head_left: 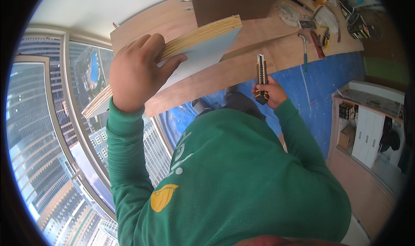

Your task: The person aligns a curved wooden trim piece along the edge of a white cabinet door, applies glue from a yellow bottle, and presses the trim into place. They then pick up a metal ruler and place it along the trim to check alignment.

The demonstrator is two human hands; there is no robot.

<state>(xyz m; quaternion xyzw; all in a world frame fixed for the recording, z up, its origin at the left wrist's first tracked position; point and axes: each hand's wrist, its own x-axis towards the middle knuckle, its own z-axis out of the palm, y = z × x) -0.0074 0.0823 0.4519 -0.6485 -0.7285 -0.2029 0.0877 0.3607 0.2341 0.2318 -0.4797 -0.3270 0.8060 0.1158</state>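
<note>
So, left hand (pixel 136 70): clamped over the top edge of a pale-faced plywood board (pixel 203 57), fingers curled round the far side, thumb flat on the pale face
Board edges: raw layered ply facing up, slanting from beside the window frame (pixel 68 86) at lower left to above the workbench (pixel 207 82) at upper right; can't tell about contact along the bottom edge
Right hand (pixel 271 92): grasping a black-and-orange snap-off utility knife (pixel 261 79) by the handle, fingers wrapped snugly round
Blade: pointing forward, with a bit of metal showing past the nose, well apart from the board
Room on the left: pretty tight in this view with the window frame so near, though hard to judge for depth
Room ahead: brown panel (pixel 233 6) just beyond the board's right end
Room on the right: decent gap from knife to claw hammer (pixel 305 57), teal handle jutting past the near bench edge, red tool (pixel 317 47) just beside
Floor: blue plastic sheeting (pixel 328 86), stretching from the shoes (pixel 200 106) toward the white cabinet (pixel 366 133)
</note>
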